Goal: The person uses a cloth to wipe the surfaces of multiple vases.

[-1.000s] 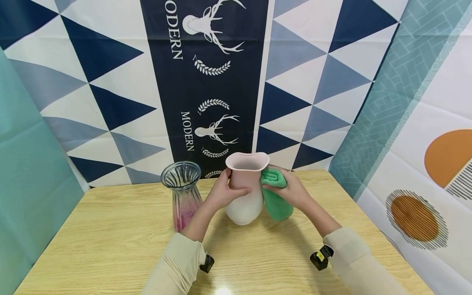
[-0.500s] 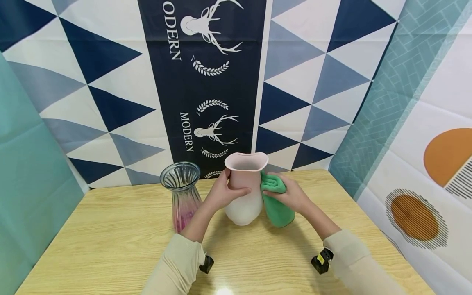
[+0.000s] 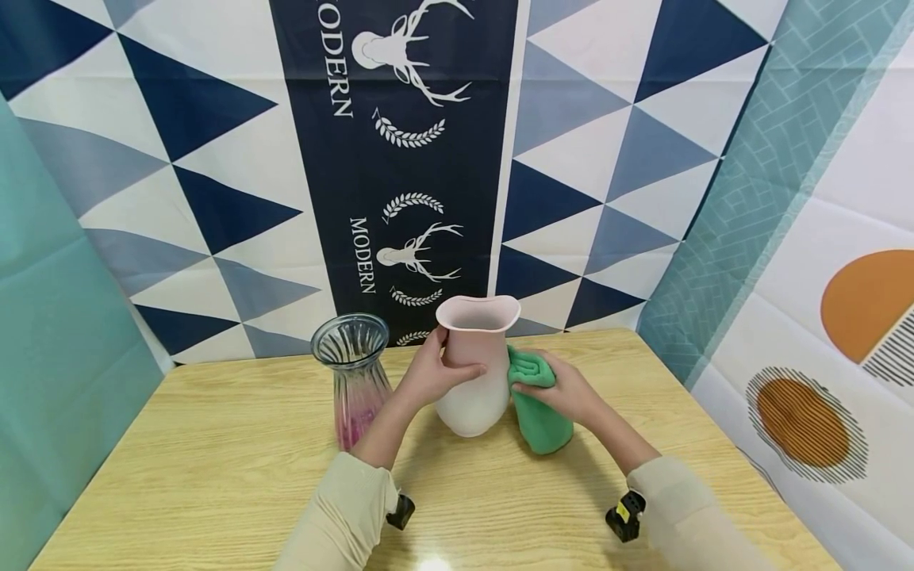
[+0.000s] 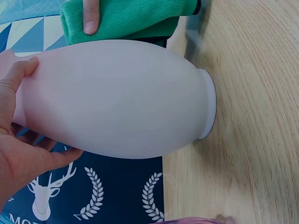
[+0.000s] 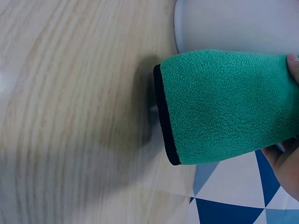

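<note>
A vase [image 3: 474, 396], pale pink at the neck and white below, stands upright on the wooden table. My left hand [image 3: 432, 371] grips its neck from the left, thumb across the front, as the left wrist view also shows. On the vase's right side, my right hand [image 3: 560, 388] holds a folded green cloth [image 3: 539, 424] with a dark edge, thumb over the front fold. The cloth [image 5: 229, 107] lies against or very near the vase wall; the exact contact is hidden. Some fingers of my right hand are behind the cloth.
A ribbed glass vase [image 3: 351, 345], bluish at the rim and pink at the base, stands left of my left forearm and is partly covered by it. The wooden table [image 3: 214, 476] meets a patterned wall covering [image 3: 236, 198] at the back.
My right hand has slid downward a little along the vase's right side, and the green cloth has moved down with it. My left hand and the vase have stayed in place.
</note>
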A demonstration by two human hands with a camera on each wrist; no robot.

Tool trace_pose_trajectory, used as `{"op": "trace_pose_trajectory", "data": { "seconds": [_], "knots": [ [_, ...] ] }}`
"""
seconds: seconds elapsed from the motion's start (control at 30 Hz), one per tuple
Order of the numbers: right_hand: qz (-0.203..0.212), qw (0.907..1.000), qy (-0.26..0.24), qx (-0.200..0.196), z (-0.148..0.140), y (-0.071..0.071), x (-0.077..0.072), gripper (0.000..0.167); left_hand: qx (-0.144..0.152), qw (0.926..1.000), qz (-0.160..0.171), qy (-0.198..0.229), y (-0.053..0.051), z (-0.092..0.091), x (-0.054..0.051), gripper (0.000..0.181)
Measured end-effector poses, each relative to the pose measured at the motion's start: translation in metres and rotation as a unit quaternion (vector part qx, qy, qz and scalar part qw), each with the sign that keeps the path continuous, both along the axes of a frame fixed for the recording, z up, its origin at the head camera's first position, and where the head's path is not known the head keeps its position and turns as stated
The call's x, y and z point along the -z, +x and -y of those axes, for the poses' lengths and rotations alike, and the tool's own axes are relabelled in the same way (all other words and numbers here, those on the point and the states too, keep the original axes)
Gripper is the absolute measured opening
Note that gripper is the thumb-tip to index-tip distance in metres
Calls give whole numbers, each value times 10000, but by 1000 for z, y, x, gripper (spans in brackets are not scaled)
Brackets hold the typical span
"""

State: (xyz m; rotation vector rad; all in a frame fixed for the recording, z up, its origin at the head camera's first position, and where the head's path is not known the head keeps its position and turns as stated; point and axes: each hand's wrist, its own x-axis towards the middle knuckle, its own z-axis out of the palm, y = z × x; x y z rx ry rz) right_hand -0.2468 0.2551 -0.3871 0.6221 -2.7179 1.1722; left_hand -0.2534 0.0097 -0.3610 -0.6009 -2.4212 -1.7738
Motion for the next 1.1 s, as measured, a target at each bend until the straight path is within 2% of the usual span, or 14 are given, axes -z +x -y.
{"op": "trace_pose_trajectory", "data": {
  "seconds": [0.2,0.43,0.67,0.8,0.97,1.1],
  "knots": [
    [4,10000,63,59,-2,2,8,61,44,10000,14,38,0,0,-1,77],
    [193,9997,140,36,-5,5,12,70,30,10000,18,15,-1,0,0,77],
    [649,9969,193,-400,-13,3,15,85,76,10000,26,49,-2,0,1,77],
    [801,9951,255,-513,-15,5,12,83,57,10000,40,40,-3,-1,1,78],
    [742,9958,324,-438,-15,8,9,77,65,10000,47,53,-2,0,2,78],
    [479,9972,444,-360,-15,10,7,74,63,10000,46,62,-2,0,1,78]
  ]
}}
